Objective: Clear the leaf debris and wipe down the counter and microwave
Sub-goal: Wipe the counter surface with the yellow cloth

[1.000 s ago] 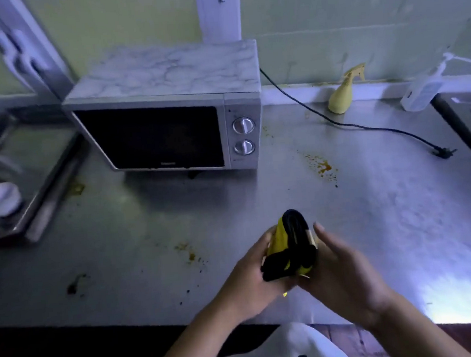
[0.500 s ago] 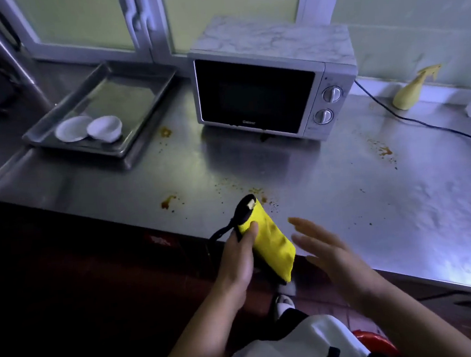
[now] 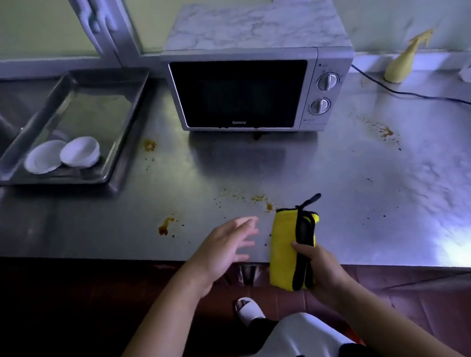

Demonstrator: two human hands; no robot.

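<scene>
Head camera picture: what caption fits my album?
Cleaning time: right hand grips a folded yellow cloth over the stained counter, left hand open, microwave behind.

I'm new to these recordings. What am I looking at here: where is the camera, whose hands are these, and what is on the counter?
There is no machine here: a person works with bare hands, and every picture comes from one wide-angle camera worn on their head, looking forward and down. The right hand grips a folded yellow cloth with black trim at the near edge of the stainless steel counter. The left hand is open, fingers spread, holding nothing. On the counter stand a silver microwave with a marble-patterned top, a metal tray with two white dishes in it, and a yellow spray bottle by the wall. The steel is spotted with orange-brown stains.
</scene>
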